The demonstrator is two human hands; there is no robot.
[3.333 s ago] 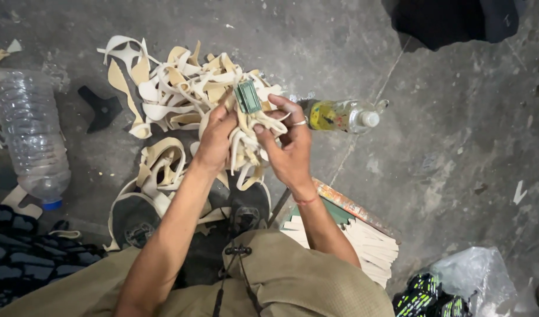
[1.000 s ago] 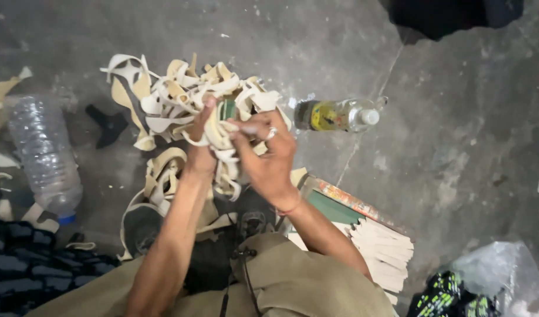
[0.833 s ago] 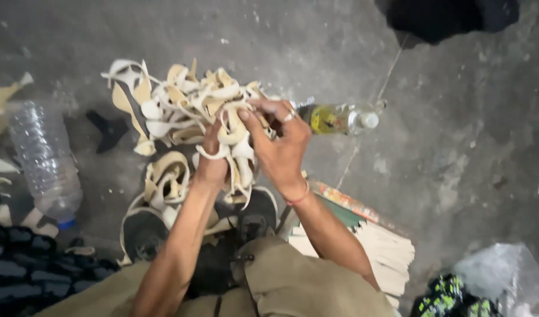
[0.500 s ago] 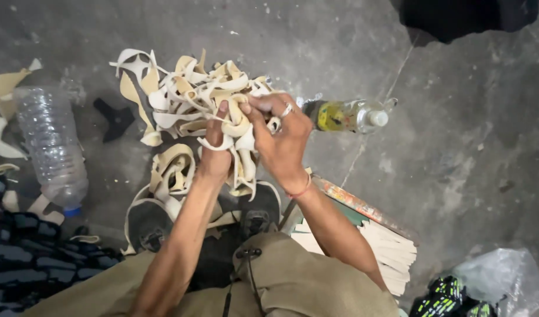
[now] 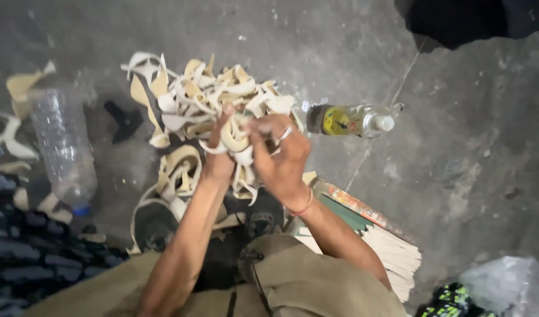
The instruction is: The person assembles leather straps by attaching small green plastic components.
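Setting: rough grey concrete floor (image 5: 457, 176), stained and dusty; the person sits low over it, olive-clad knees at the near edge.

Nearest: a stack of thin cream sheets with a green and red cover (image 5: 375, 240) lies by the right knee. A crumpled clear bag (image 5: 504, 285) sits in the near right corner.

Mid: both hands are raised over the lap. The left hand (image 5: 219, 161) has its fingers curled shut round a bundle of cream, curved strap-like cut-outs (image 5: 237, 138). The right hand (image 5: 281, 158), ring on one finger, pinches the same bundle from the other side, fingertips pressed into its upper loops. The straps sit between the two palms, loose ends hanging below the fingers.

Far: a heap of the same cream cut-outs (image 5: 193, 100) spreads on the floor just beyond the hands. An empty clear plastic bottle (image 5: 61, 147) lies to the left; a small bottle of yellowish liquid with a white cap (image 5: 351, 120) lies on its side to the right.

Risk, as judged: the dangling ends are not held, so a slack grip could let pieces slide out into the heap; the bottle nearby could be knocked.
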